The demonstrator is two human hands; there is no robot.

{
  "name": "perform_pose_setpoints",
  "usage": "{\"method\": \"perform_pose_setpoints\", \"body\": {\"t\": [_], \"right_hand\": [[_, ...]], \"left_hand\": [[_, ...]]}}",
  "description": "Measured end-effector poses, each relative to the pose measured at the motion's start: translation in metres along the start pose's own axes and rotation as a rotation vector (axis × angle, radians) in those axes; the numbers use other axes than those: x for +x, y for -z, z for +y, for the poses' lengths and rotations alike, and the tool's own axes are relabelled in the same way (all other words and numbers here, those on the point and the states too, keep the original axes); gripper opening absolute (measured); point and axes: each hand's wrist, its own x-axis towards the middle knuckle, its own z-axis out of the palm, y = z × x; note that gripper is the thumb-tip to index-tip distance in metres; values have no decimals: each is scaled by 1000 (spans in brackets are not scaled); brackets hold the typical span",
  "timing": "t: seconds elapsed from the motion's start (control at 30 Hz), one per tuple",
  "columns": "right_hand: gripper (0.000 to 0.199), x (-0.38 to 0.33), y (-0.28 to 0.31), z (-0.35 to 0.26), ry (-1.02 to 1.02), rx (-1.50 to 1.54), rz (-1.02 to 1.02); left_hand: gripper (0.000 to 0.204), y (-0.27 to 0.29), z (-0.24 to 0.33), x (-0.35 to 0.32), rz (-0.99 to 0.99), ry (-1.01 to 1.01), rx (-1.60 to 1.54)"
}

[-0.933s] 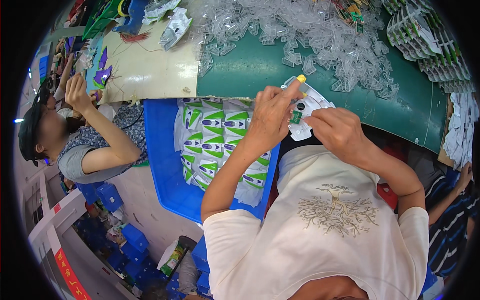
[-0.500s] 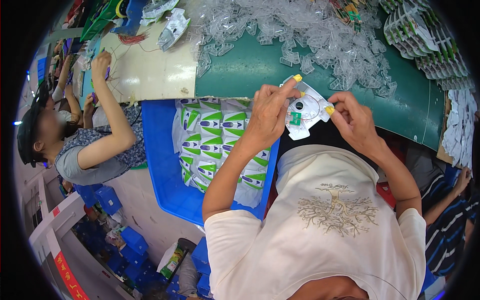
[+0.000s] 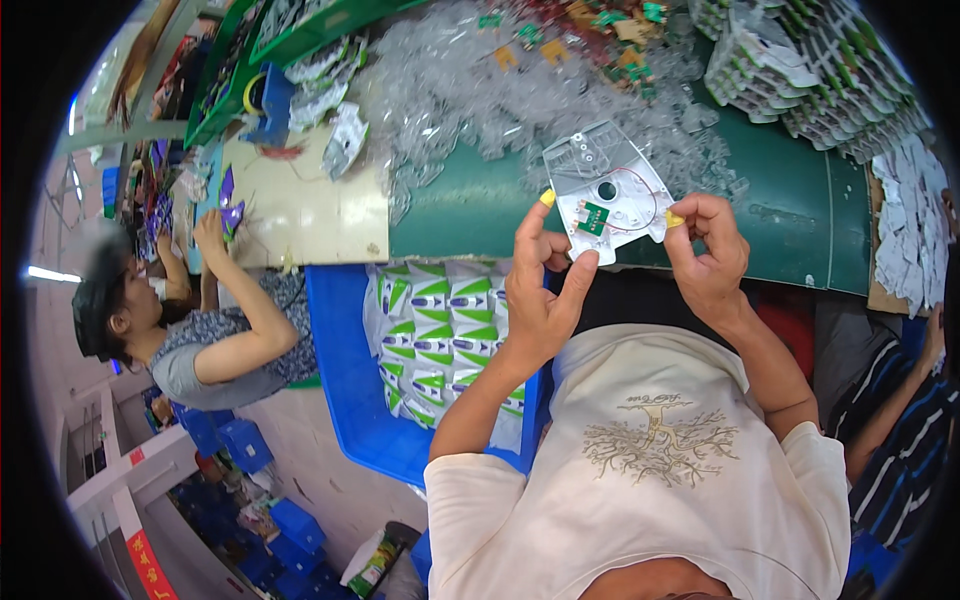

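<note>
A white plastic housing (image 3: 625, 221) lies inner face up between my hands, over the near edge of the green tabletop. Set into it is a small green circuit board (image 3: 592, 217), and a thin red wire loops past a round dark hole. My left hand (image 3: 543, 290) grips the housing's left side, with the index finger along the edge and the thumb at the lower corner. With thumb and index finger, my right hand (image 3: 708, 258) pinches the right corner. Yellow coverings wrap some fingertips on both hands.
Clear plastic pieces (image 3: 480, 80) heap across the green table (image 3: 780, 215). Stacked white-green shells (image 3: 830, 90) stand back right. A blue bin (image 3: 345, 400) with white-green parts sits left of my lap. A co-worker (image 3: 230, 330) works at left; a striped sleeve (image 3: 880, 440) shows at right.
The housing has turned and tipped, so more of its inner face shows. My left hand has shifted its hold from the top edge to the left side. The view has tilted toward the table.
</note>
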Motion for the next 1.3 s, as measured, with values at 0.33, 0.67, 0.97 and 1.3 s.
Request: {"method": "perform_pose_setpoints", "body": {"t": [0.33,0.67,0.97,1.3], "right_hand": [[32,9,65,16,-63,115,184],[28,-4,101,35,-186,-21,279],[28,-8,105,46,-249,-12,235],[21,53,69,17,-76,-5,-3]], "left_hand": [[51,-67,27,87,10,-100,-149],[46,-151,71,224,-121,-265,61],[45,-164,55,238,-85,-269,125],[49,-89,38,103,-61,-341,59]]}}
